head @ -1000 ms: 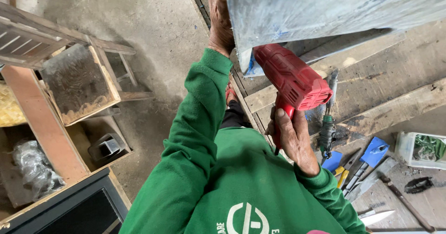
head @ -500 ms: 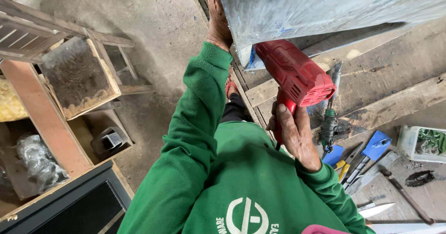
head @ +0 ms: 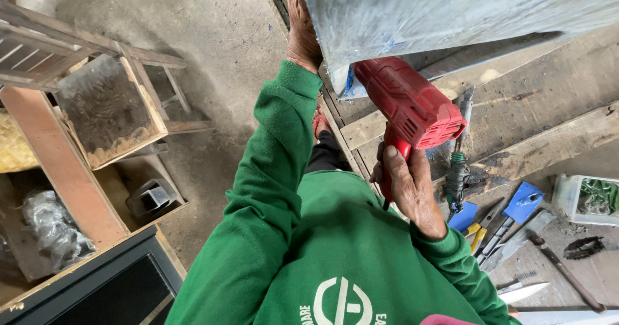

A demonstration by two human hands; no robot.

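Green long-sleeved sweatshirt point(head: 335, 247), ribbed cuffs, white round emblem on the chest, dark trousers, red footwear

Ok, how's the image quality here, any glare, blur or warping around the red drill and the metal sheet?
Head view: soft, even daylight with no hard shadows; the grey metal sheet shows a dull sheen, not glare; the red power drill in the right hand is sharp; the left hand is cropped at the top; wide-angle warping bends the wooden planks.

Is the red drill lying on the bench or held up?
Held up: the right hand grips the red drill, its nose against the metal sheet.
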